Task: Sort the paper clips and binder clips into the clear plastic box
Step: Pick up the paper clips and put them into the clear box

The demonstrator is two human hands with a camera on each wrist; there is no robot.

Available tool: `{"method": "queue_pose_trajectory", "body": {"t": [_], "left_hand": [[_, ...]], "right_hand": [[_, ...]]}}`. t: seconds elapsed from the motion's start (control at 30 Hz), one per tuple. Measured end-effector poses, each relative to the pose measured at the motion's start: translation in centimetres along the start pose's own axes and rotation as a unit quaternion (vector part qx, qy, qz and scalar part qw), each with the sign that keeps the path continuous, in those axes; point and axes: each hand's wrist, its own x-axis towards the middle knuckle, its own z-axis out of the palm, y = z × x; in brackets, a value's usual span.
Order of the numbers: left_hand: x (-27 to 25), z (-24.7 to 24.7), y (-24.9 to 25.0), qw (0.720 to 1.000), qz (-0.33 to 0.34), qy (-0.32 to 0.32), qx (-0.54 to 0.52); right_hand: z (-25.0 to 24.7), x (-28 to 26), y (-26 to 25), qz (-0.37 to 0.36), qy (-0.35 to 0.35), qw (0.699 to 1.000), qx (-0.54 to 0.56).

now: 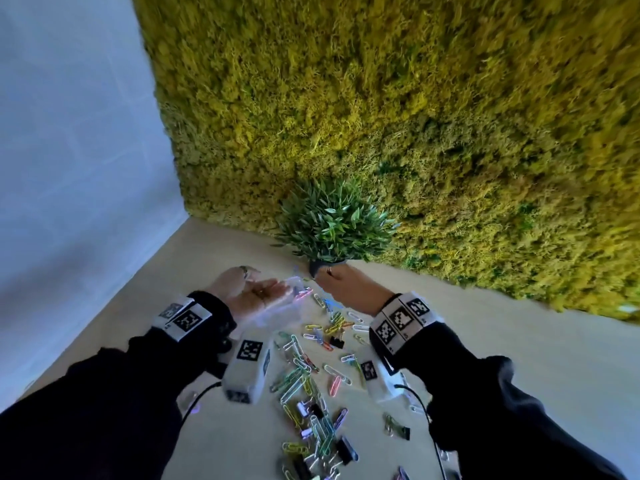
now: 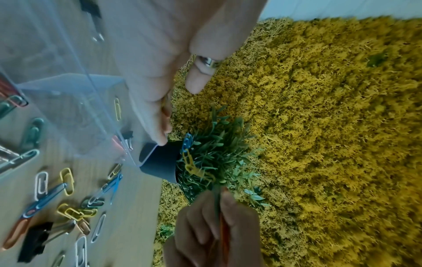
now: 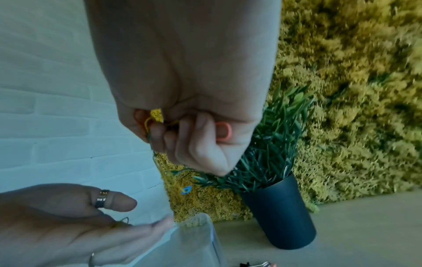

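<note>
My right hand (image 1: 332, 282) is curled around a bunch of coloured paper clips (image 3: 222, 131), raised over the table. A linked string of yellow and blue clips (image 3: 186, 190) dangles from it. To its left, my left hand (image 1: 263, 282) lies open, palm up, with what looks like a small clip (image 3: 121, 221) resting on the palm. The clear plastic box (image 3: 196, 234) stands just under and beside the left fingers (image 2: 157, 133), blurred in the head view. Many loose paper clips (image 1: 298, 372) and black binder clips (image 1: 336, 342) lie scattered on the table nearer to me.
A dark pot (image 3: 280, 213) with a green plant (image 1: 332, 223) stands just behind the hands, against a yellow-green moss wall (image 1: 450, 116). A white wall (image 1: 69, 133) closes off the left side. The light wooden table (image 1: 519, 341) extends to the right.
</note>
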Motion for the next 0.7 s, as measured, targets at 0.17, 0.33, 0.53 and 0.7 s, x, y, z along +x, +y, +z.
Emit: {"method": "queue_pose_trajectory", "body": {"t": [0.17, 0.33, 0.53, 0.7], "left_hand": [[1.3, -0.8, 0.4, 0.999, -0.029, -0.003, -0.023], [2.0, -1.4, 0.9, 0.998, -0.031, -0.007, 0.061], [1.6, -2.6, 1.2, 0.978, -0.043, -0.100, 0.181], [0.7, -2.2, 0.4, 0.869, 0.197, 0.021, 0.454]], "right_hand": [[0.4, 2.5, -0.7, -0.027, -0.031, 0.999, 0.010], [0.4, 3.7, -0.7, -0.008, -0.054, 0.998, 0.014], [0.5, 4.4, -0.9, -0.010, -0.060, 0.998, -0.001], [0.7, 4.8, -1.7, -0.020, -0.076, 0.994, -0.082]]}}
